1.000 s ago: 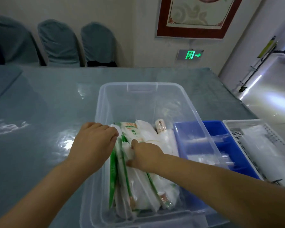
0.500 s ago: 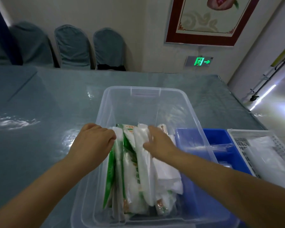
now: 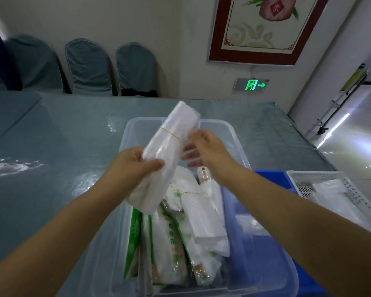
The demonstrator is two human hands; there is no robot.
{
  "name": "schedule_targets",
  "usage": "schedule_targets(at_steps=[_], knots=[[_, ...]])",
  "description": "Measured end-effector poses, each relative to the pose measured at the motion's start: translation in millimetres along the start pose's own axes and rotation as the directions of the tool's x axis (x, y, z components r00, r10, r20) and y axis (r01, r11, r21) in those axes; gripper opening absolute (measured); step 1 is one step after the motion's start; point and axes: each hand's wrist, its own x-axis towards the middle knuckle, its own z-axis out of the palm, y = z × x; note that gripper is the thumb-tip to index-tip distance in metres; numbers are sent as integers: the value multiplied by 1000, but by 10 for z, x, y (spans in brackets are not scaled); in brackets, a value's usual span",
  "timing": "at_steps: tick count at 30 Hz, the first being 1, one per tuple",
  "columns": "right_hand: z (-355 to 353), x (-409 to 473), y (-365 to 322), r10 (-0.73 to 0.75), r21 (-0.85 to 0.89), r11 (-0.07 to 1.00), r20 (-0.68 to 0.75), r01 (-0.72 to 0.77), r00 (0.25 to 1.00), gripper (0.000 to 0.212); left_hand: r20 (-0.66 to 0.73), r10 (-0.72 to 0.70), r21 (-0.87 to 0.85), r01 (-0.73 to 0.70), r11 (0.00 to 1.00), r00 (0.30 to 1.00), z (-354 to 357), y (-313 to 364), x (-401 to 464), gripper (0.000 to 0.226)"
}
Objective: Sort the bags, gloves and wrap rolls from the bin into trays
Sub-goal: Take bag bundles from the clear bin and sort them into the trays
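Observation:
A clear plastic bin [image 3: 234, 133] stands on the table before me, holding several white and green packs [image 3: 169, 243] standing on edge. Above the bin I hold a white bundle of plastic bags [image 3: 171, 142], tied by a thin rubber band and tilted up to the right. My left hand [image 3: 131, 166] grips its lower part. My right hand [image 3: 204, 148] touches its right side with fingers spread. Beside the bin on the right sit a blue tray [image 3: 272, 179] and a white perforated tray [image 3: 321, 176], which holds clear bags.
The grey-green table [image 3: 51, 168] stretches left and behind the bin. Covered chairs [image 3: 88, 67] line the far wall under a framed picture [image 3: 263, 28]. A lit green exit sign [image 3: 253, 84] is low on the wall. A shiny floor lies at right.
Both hands were down among the packs in the bin. They have risen, lifting the white bag bundle out above the bin; my left hand now grips it.

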Motion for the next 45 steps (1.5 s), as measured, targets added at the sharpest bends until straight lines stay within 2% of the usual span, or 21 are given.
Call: schedule_targets(at_steps=[1, 2, 3, 4, 5, 7, 12, 14, 17, 19, 22, 23, 25, 28, 32, 34, 36, 39, 40, 42, 45], knots=[[22, 25, 191, 71, -173, 982, -39, -77, 997, 15, -43, 20, -23, -21, 1000, 999, -41, -18, 20, 10], [40, 36, 392, 148, -439, 885, -49, -155, 988, 22, -84, 40, -47, -44, 998, 996, -87, -40, 40, 10], [53, 28, 599, 236, -676, 708, -48, -205, 971, 36, -123, 63, -61, -71, 996, 990, -128, -63, 56, 8], [77, -19, 785, 329, -823, 518, -61, -234, 942, 54, -154, 79, -71, -91, 993, 985, -162, -80, 61, 7], [106, -79, 941, 394, -888, 384, -90, -253, 914, 68, -177, 92, -84, -108, 991, 980, -183, -100, 63, 6], [192, -194, 1121, 431, -909, 318, -114, -269, 895, 79, -192, 103, -108, -126, 986, 976, -188, -124, 43, 5], [430, -233, 1126, 431, -839, 438, -118, -322, 894, 75, -200, 96, -152, -127, 980, 975, -163, -215, 19, 5], [506, -322, 1077, 393, -808, 532, -31, -254, 919, 73, -205, 113, -119, -139, 983, 972, -165, -231, 38, 8], [511, -447, 1007, 344, -781, 610, 108, -135, 933, 68, -195, 121, -66, -136, 988, 973, -167, -238, 54, 15], [427, -355, 977, 335, -805, 568, 35, -172, 941, 65, -188, 132, -25, -139, 990, 973, -166, -231, 42, 15], [174, -70, 1035, 171, -920, 327, -168, -216, 971, 57, -174, 144, 16, -143, 990, 974, -163, -212, 26, 8], [82, 7, 1087, 127, -931, 286, -199, -228, 972, 53, -170, 141, 28, -138, 990, 975, -162, -209, 23, 7], [-29, 104, 1216, 143, -915, 290, -249, -281, 958, 47, -161, 139, 74, -128, 989, 977, -167, -216, 26, 6], [11, 135, 1399, 190, -895, 260, -322, -364, 928, 53, -151, 146, 124, -128, 984, 978, -174, -224, 31, 11], [80, 103, 1461, 279, -839, 279, -395, -467, 875, 87, -138, 150, 146, -130, 981, 979, -186, -221, 37, 11], [80, 85, 1425, 266, -821, 322, -400, -472, 877, 95, -133, 150, 157, -129, 979, 980, -193, -225, 41, 11], [73, 81, 1367, 259, -744, 448, -422, -495, 869, 90, -121, 163, 178, -141, 974, 979, -201, -228, 42, 11], [39, 85, 1273, 424, -439, 684, -410, -583, 807, 66, -93, 181, 234, -156, 960, 979, -201, -226, 41, 12], [32, 69, 1243, 487, -371, 698, -383, -613, 785, 63, -87, 188, 251, -161, 954, 978, -199, -223, 38, 13], [18, 27, 1205, 541, -374, 671, -342, -640, 768, 63, -78, 204, 274, -175, 945, 976, -197, -220, 36, 14], [24, -60, 1124, 508, -417, 671, -344, -613, 790, 49, -56, 225, 321, -196, 927, 973, -183, -218, 30, 14]])
